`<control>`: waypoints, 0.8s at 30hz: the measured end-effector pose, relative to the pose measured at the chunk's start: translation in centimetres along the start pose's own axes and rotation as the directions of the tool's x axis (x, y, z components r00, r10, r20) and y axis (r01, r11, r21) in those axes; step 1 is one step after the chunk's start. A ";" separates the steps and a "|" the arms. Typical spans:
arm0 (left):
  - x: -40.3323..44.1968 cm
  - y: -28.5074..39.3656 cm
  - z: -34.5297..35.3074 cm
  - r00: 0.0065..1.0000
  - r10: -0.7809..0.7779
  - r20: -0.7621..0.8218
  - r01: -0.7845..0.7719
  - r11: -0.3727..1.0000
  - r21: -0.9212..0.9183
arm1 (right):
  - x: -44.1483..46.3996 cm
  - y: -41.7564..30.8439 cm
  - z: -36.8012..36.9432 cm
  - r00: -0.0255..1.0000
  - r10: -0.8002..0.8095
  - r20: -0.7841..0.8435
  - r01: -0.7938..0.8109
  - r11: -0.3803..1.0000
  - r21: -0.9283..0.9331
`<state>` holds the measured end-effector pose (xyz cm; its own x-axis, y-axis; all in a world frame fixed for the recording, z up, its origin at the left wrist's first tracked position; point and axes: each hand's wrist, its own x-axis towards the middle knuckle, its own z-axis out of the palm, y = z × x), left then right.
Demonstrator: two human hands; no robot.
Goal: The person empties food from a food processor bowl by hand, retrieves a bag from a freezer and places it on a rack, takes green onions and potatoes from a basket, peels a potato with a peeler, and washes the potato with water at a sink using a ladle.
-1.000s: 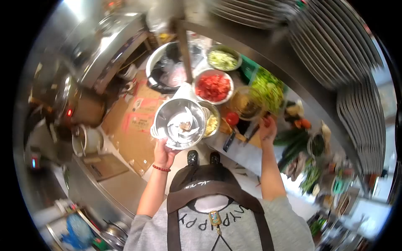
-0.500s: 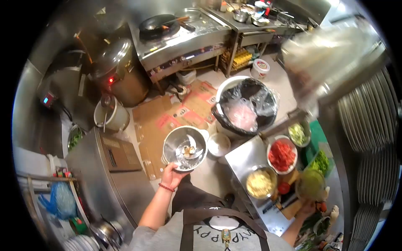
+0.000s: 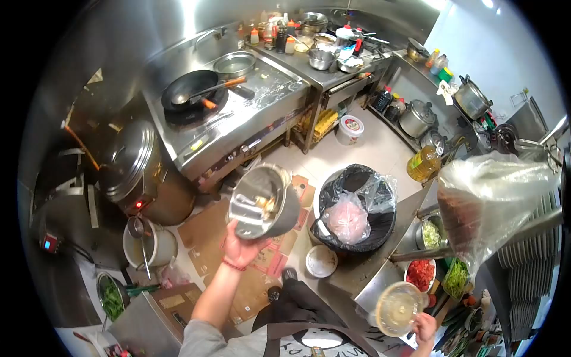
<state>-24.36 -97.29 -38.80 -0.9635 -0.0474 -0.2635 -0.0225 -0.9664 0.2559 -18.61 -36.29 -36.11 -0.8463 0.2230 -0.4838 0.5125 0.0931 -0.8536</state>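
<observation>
My left hand (image 3: 241,244) is closed on the rim of a deep metal pot (image 3: 279,208), tilted and raised above the floor. Some pale brown bits of food (image 3: 269,206) lie inside the pot beside a shiny patch. At the lower right, my right hand (image 3: 424,328) grips the edge of a round, see-through, yellowish lid (image 3: 399,308), held over the steel counter's near side. Behind that lid, the bowl of chopped pale yellow food is hidden. A white bowl of diced red food (image 3: 420,275) stands just beyond it.
A bin lined with a black bag (image 3: 383,220) stands ahead, holding a pinkish plastic bag (image 3: 347,219). Flattened cardboard (image 3: 205,238) covers floor at left. A wok (image 3: 193,95) sits on the stove. A plastic-wrapped bundle (image 3: 493,196) hangs at right above the counter.
My left hand has lifted and tilted the pot. My right hand has brought the lid leftward and toward me. The camera view has tipped up, showing more of the far wall and shelves.
</observation>
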 end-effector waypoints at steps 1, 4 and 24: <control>2.7 0.5 0.8 0.998 -0.031 0.047 0.035 0.995 -0.094 | 1.0 -1.2 3.6 0.994 0.089 0.063 -0.089 0.996 -0.009; 10.2 2.3 4.5 0.972 -0.086 0.218 0.143 0.954 -0.262 | 10.4 5.6 7.5 0.969 -0.190 0.161 0.223 0.950 -0.220; 59.8 46.2 8.2 0.623 0.735 -0.265 -0.408 0.595 0.692 | 40.1 -26.4 55.7 0.974 -0.126 0.188 0.088 0.976 0.198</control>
<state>-85.16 -142.69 -35.14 -0.5465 -0.8073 -0.2228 0.1946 -0.3812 0.9038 -74.17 -83.85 -43.75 -0.9161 0.0230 -0.4004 0.3974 -0.0819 -0.9140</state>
